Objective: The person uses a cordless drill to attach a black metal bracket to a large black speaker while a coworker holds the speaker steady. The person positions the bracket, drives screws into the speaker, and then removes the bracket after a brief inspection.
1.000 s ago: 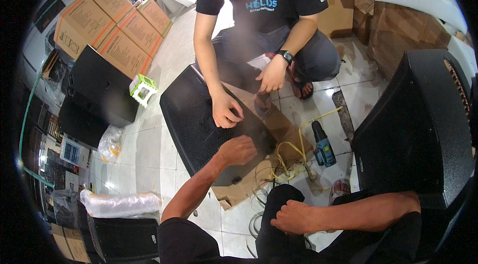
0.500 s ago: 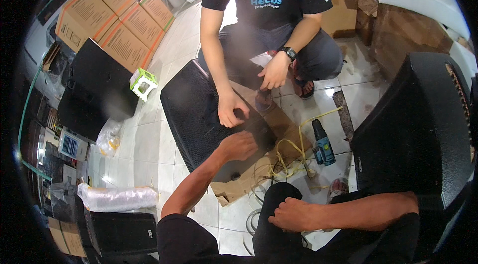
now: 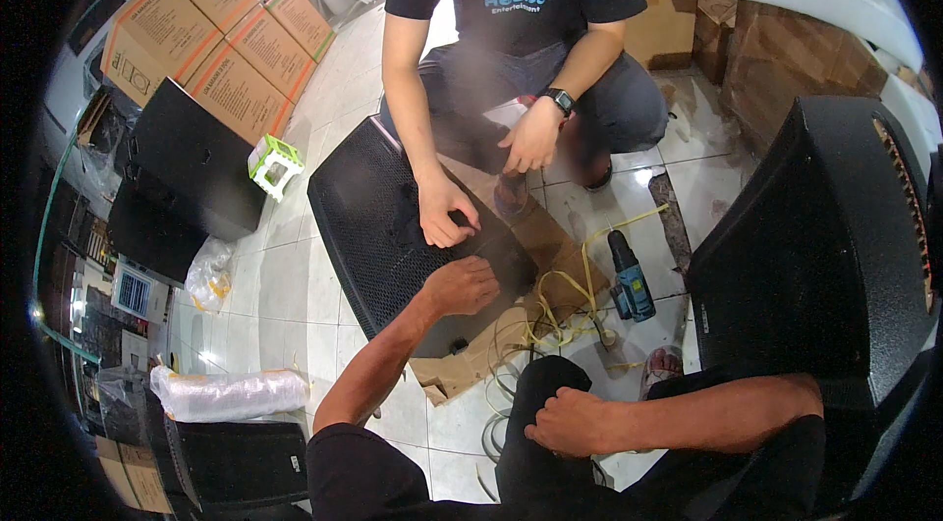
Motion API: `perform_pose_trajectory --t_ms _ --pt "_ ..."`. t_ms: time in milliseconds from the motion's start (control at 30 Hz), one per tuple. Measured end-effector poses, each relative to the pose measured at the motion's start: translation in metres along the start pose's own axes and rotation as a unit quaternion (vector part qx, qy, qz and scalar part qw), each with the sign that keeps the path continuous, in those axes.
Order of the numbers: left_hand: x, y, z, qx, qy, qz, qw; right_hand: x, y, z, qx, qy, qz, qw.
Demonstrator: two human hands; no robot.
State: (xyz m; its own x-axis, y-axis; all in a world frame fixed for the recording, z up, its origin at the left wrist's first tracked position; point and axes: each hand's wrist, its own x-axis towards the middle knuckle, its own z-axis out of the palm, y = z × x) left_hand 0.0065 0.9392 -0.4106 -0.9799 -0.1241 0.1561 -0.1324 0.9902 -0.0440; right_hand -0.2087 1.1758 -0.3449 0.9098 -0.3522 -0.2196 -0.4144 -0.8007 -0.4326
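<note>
A black speaker cabinet with a mesh grille lies tilted on a flattened cardboard sheet before me. Over its near right side is my left hand, fingers curled closed; whatever they may hold is hidden. Just beyond it, a co-worker's hand is at the same cabinet with thumb and fingers bent together. My right hand rests closed on my dark-trousered knee, with nothing visible in it. A blue and black cordless drill lies on the floor right of the cardboard, beside loose yellow strapping.
Large black speakers stand at the right and left. A small green and white stool is near stacked cartons. A bubble-wrapped roll lies over another black cabinet. The co-worker squats opposite, wearing a watch.
The whole scene sits slightly further left in the picture. Both my hands keep their closed shape and nearly the same places; the co-worker's hands have barely moved.
</note>
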Motion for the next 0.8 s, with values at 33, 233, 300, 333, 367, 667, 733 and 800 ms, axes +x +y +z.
perform_pose_trajectory --t_ms 33,233,300,333,367,667,733,800 --pt "0.001 0.000 0.000 -0.001 0.000 0.002 1.000 0.000 0.001 0.001 0.000 0.000 0.000 1.000" --pt "0.000 0.001 0.002 0.009 -0.006 -0.003 1.000 -0.001 -0.001 -0.004 0.013 -0.023 0.007 1.000" --pt "0.002 0.003 0.000 0.017 -0.016 -0.001 1.000 -0.001 -0.001 0.000 0.011 -0.029 0.014 0.999" --pt "0.002 0.004 0.000 0.008 -0.022 -0.006 1.000 -0.001 0.000 0.002 0.009 -0.033 0.018 0.999" --pt "0.001 0.004 -0.001 0.000 -0.029 -0.013 1.000 0.001 -0.001 0.004 0.006 -0.038 0.021 0.999" --pt "-0.001 -0.009 -0.003 0.002 -0.020 0.002 1.000 -0.007 -0.001 -0.017 -0.023 -0.063 0.016 0.998" --pt "0.011 0.008 -0.022 0.017 0.185 -0.146 0.972 -0.009 0.004 -0.023 -0.009 -0.090 0.030 0.995" --pt "0.012 0.001 -0.042 0.051 0.344 -0.284 0.893 -0.004 0.010 -0.021 -0.018 -0.093 0.033 0.995"
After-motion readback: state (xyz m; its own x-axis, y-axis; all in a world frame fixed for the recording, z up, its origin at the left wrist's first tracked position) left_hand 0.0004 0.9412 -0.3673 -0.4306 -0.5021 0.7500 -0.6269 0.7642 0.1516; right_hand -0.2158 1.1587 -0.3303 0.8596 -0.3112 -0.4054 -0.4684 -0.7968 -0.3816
